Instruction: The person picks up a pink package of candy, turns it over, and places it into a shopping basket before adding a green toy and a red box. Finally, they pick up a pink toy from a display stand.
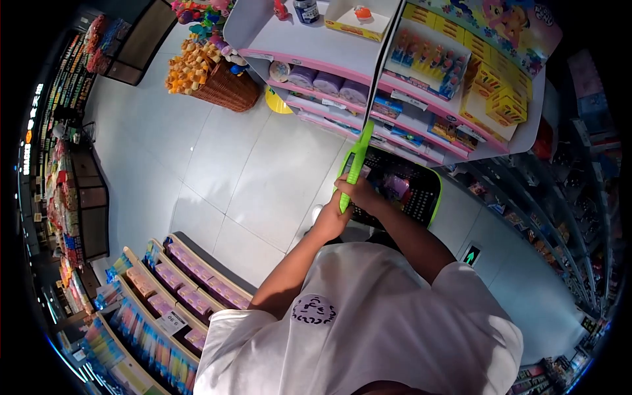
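Observation:
A black shopping basket [429,209] with a bright green rim hangs or stands just in front of my body, beside the display shelf. Its green handle [359,153] rises toward me. My left hand [332,218] is closed at the handle's near end. Close by, my right hand [360,192] is wrapped around the handle a little farther along. Inside the basket lies a colourful package [398,187], pink and purple in part; its kind is too small to tell. The basket's near side is partly hidden by my right forearm.
A white and pink display shelf [309,49] with tubs and yellow boxes [507,105] stands ahead. A wicker basket [234,89] of plush toys is at the far left. Stepped shelves [197,266] flank my left; long shelves [546,217] curve along my right. A floor sign [471,255] bears a green arrow.

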`<move>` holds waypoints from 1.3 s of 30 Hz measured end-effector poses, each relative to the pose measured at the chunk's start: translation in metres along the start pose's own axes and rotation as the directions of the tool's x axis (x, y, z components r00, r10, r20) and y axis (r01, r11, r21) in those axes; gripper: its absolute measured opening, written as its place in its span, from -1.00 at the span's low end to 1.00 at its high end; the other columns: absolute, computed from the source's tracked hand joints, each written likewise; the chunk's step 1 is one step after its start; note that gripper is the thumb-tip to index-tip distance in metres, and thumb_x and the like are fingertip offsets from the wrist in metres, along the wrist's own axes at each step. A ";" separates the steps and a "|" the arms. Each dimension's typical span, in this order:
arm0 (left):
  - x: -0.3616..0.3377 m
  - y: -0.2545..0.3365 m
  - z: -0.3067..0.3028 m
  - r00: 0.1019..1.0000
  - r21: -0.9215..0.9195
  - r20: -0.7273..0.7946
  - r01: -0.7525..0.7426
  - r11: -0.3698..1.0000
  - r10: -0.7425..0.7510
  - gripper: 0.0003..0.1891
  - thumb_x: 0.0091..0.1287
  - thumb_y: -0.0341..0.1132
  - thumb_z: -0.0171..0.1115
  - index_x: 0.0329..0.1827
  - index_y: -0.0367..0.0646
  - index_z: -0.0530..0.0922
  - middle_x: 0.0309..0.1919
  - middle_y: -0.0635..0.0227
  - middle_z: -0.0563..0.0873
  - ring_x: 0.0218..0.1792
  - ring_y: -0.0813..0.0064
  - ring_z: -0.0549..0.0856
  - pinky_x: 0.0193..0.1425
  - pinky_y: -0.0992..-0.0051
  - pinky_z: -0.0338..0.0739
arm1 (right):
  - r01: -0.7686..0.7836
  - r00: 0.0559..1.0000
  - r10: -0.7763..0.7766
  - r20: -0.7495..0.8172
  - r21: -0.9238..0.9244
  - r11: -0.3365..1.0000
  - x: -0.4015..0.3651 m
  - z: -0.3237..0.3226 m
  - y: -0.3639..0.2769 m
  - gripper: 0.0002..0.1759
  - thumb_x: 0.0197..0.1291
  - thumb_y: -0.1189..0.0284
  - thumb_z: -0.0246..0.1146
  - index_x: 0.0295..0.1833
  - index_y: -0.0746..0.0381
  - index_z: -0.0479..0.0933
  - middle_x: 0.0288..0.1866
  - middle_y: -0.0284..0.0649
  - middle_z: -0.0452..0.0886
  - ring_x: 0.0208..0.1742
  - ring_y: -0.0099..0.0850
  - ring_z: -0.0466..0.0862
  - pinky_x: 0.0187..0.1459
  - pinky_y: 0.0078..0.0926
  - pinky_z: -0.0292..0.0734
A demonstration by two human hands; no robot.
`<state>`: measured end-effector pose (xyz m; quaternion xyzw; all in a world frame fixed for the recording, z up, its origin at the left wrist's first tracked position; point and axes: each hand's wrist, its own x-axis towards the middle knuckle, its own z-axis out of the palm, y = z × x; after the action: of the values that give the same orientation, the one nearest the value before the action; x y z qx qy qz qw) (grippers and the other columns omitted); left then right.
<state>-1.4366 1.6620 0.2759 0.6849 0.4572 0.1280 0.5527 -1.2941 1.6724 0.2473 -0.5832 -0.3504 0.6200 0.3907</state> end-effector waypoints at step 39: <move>0.127 -0.166 -0.331 0.931 0.428 0.336 -0.018 0.904 -0.140 -0.66 0.19 -0.27 0.12 0.02 -0.17 0.48 -0.34 0.10 0.68 -0.21 0.09 0.65 -0.11 0.23 0.52 | -0.362 0.913 0.408 0.013 0.487 0.795 0.275 0.173 -0.018 -0.77 0.15 0.26 0.21 -0.18 0.17 0.50 -0.27 -0.35 0.56 -0.24 -0.52 0.57 -0.15 -0.52 0.48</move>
<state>-1.6725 1.9669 0.2071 0.7852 0.3870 -0.1190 0.4684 -1.4689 1.9298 0.1523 -0.5553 -0.0415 0.7257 0.4041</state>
